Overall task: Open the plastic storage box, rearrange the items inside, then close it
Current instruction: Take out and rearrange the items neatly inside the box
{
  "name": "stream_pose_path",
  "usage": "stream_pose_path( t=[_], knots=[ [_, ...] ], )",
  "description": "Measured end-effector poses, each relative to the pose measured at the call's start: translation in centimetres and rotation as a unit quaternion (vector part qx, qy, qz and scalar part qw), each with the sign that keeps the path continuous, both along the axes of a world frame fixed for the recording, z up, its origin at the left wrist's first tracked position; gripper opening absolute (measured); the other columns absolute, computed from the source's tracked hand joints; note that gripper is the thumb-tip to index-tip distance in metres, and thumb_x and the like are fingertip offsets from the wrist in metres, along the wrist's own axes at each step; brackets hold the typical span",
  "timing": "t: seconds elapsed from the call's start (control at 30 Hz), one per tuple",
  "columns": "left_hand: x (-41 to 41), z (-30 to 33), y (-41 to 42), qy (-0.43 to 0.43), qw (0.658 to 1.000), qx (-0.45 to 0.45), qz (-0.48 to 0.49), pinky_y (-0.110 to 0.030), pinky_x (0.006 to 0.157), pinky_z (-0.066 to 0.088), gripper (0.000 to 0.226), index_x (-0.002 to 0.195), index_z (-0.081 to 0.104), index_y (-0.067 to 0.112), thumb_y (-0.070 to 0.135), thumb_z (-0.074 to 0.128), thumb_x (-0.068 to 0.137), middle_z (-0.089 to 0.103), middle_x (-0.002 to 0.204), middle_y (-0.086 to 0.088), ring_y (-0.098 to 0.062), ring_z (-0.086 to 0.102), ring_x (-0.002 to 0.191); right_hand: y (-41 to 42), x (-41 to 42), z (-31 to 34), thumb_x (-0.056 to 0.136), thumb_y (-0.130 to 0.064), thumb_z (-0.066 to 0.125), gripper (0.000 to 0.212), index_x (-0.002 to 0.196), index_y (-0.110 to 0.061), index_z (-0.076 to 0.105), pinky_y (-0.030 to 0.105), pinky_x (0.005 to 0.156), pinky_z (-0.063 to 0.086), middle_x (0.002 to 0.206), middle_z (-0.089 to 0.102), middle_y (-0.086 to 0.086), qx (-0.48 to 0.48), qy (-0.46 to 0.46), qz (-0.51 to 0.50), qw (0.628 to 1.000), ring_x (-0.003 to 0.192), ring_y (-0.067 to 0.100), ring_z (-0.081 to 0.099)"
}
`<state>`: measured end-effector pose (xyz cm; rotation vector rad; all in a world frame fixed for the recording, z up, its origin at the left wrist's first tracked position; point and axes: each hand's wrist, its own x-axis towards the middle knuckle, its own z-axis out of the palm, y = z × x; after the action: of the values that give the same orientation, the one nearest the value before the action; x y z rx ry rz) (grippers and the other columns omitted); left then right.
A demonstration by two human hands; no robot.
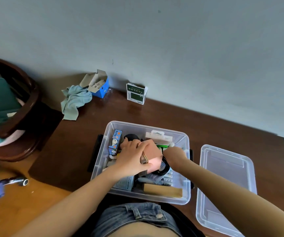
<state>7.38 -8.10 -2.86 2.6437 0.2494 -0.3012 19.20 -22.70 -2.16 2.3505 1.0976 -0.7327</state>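
Head view looks down on a clear box standing open on a dark wooden desk, close to the person's waist. Its lid lies upside down on the desk just beside it, on the right.

Both hands are inside the box. Left hand has its fingers curled over a pinkish card box, holding it above the other contents. Right hand reaches in just beside that card box; its fingers are hidden behind it, so I cannot tell whether they are spread or pinching anything.

Among the contents are a blue cartoon carton upright at the left wall, a white packet at the far wall, a black coiled cable and a tan flat box along the near wall.

By the wall sit a light blue cloth, an opened blue carton and a green-and-white carton.
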Motion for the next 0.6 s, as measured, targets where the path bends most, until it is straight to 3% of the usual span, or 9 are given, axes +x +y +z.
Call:
stream_pose_path(
  t=[0.17, 0.3, 0.4, 0.6],
  knots=[
    [-0.2, 0.1, -0.1, -0.001, 0.999, -0.034, 0.020, -0.038, 0.102, 0.029, 0.077, 0.144, 0.025, 0.030, 0.053, 0.062, 0.081, 0.034, 0.134, -0.001, -0.023, 0.028, 0.125, 0.1, 0.8, -1.3, 0.090, 0.002, 0.045, 0.029, 0.108, -0.008, 0.065, 0.027, 0.070, 0.041, 0.110, 0.066, 0.007, -0.034, -0.025, 0.045, 0.998, 0.103, 0.025, 0.062],
    [-0.3, 0.1, -0.1, -0.005, 0.999, -0.030, 0.018, -0.038, 0.103, 0.030, 0.077, 0.144, 0.026, 0.030, 0.053, 0.062, 0.080, 0.035, 0.133, 0.000, -0.023, 0.030, 0.125, 0.3, 0.5, -2.2, 0.092, -0.007, 0.050, 0.027, 0.115, -0.013, 0.063, 0.027, 0.083, 0.037, 0.118, 0.062, 0.006, -0.068, -0.077, 0.112, 0.988, 0.113, 0.026, 0.050],
    [-0.2, 0.1, -0.1, -0.005, 1.000, -0.022, 0.018, -0.039, 0.105, 0.029, 0.077, 0.144, 0.026, 0.029, 0.054, 0.061, 0.081, 0.034, 0.134, -0.001, -0.023, 0.030, 0.127, 0.5, 0.0, -2.9, 0.092, -0.005, 0.048, 0.030, 0.117, -0.013, 0.062, 0.024, 0.077, 0.038, 0.123, 0.059, 0.007, -0.092, -0.071, 0.113, 0.987, 0.119, 0.026, 0.048],
    [-0.3, 0.2, -0.2, -0.009, 0.999, -0.029, 0.027, -0.042, 0.107, 0.028, 0.077, 0.144, 0.026, 0.030, 0.052, 0.063, 0.080, 0.035, 0.134, 0.000, -0.023, 0.028, 0.128, 0.3, 0.1, -2.9, 0.089, 0.001, 0.048, 0.027, 0.106, -0.011, 0.066, 0.023, 0.072, 0.045, 0.111, 0.065, 0.003, -0.071, -0.044, 0.070, 0.994, 0.104, 0.020, 0.060]
  ],
)
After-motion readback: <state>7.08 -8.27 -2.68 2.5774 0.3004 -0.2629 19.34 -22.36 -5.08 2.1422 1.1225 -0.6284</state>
